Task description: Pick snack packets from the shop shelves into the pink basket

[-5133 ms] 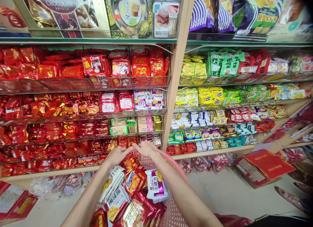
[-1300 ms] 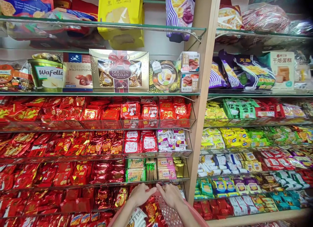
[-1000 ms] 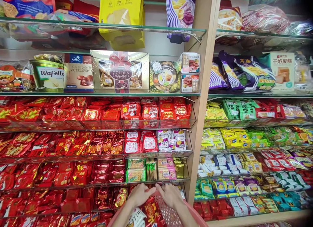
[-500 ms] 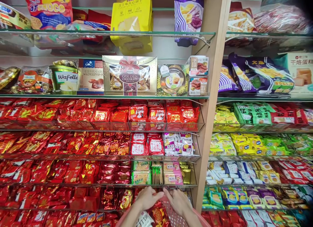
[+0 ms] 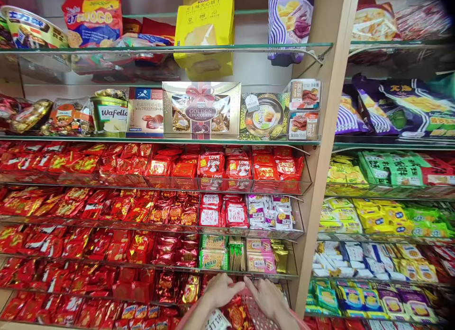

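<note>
My left hand (image 5: 222, 291) and my right hand (image 5: 265, 297) are low in the head view, side by side with thumbs pointing inward. Both are closed over the far side of a pink basket with small holes (image 5: 251, 305); their fingertips bend out of sight. Inside the basket, between my forearms, lie a white packet with black characters (image 5: 217, 320) and a red and gold packet (image 5: 237, 316). Just beyond my hands are shelf bins with green wafer packets (image 5: 213, 254), green-topped sticks (image 5: 237, 254) and pink packets (image 5: 261, 255).
Clear-fronted bins of red wrapped sweets (image 5: 81, 207) fill the left side. Glass shelves above carry a Golden Chocolate box (image 5: 201, 110) and a yellow bag (image 5: 204, 31). A wooden upright (image 5: 323, 131) divides these from bins of yellow packets (image 5: 382, 216) on the right.
The view has swung slightly left, so the shelves appear shifted to the right. Both hands and the basket keep the same pose, with the same packets inside.
</note>
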A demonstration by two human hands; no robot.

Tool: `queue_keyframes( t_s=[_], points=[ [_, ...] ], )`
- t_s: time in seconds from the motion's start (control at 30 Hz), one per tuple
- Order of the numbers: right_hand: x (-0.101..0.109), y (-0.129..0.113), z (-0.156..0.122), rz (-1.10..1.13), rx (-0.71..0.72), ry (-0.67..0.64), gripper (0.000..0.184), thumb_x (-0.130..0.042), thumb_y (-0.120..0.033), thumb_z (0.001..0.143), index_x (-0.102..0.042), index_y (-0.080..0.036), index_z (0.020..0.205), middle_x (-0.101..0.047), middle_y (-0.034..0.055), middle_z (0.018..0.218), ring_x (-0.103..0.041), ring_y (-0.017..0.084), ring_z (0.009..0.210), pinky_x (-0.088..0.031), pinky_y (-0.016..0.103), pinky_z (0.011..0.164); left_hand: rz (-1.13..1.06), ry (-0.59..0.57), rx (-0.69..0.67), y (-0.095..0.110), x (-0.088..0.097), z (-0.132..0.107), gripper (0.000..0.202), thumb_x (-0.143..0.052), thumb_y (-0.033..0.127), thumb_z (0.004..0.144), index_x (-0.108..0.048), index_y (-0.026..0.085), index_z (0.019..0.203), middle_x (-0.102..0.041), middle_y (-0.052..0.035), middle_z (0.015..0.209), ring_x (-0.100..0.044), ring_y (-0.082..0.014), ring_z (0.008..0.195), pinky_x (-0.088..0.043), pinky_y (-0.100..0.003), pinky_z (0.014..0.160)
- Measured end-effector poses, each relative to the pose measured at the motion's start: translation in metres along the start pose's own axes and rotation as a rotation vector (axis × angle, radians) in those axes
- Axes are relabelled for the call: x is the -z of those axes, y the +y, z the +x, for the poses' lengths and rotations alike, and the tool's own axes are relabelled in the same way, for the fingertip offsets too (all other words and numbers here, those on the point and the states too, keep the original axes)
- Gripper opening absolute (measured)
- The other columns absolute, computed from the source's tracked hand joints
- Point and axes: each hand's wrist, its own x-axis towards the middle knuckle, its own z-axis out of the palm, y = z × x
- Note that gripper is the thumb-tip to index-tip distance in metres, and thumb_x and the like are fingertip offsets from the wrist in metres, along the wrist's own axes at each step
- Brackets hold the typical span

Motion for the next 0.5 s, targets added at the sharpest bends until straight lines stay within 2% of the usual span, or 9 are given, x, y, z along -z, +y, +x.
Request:
queue_keyframes(
  t_s=[0.23, 0.5],
  points=[
    [-0.0062, 0.0034, 0.0033, 0.018, 0.025, 0.02, 0.081, -0.003, -0.064, 0.086, -0.068, -0.02, 0.07, -0.071, 0.0179, 0.082, -0.066, 0.035, 0.089, -0.046, 0.044, 0.077, 0.013, -0.005, -0.009, -0.0031, -0.0001, 0.0038, 0.059, -0.042, 0.074, 0.068, -0.033, 0.02, 0.045, -0.032, 0.0033, 0.049, -0.034, -0.012, 0.049, -0.021, -0.028, 0.049],
    [-0.0073, 0.0063, 0.0059, 0.009, -0.016, -0.017, 0.072, -0.01, -0.06, 0.089, -0.067, -0.019, 0.074, -0.07, 0.0178, 0.085, -0.065, 0.035, 0.091, -0.046, 0.044, 0.078, 0.01, -0.014, -0.006, -0.0052, -0.0073, 0.0078, 0.058, -0.044, 0.072, 0.068, -0.033, 0.02, 0.045, -0.033, 0.003, 0.048, -0.035, -0.0118, 0.048, -0.022, -0.027, 0.049]
  ],
)
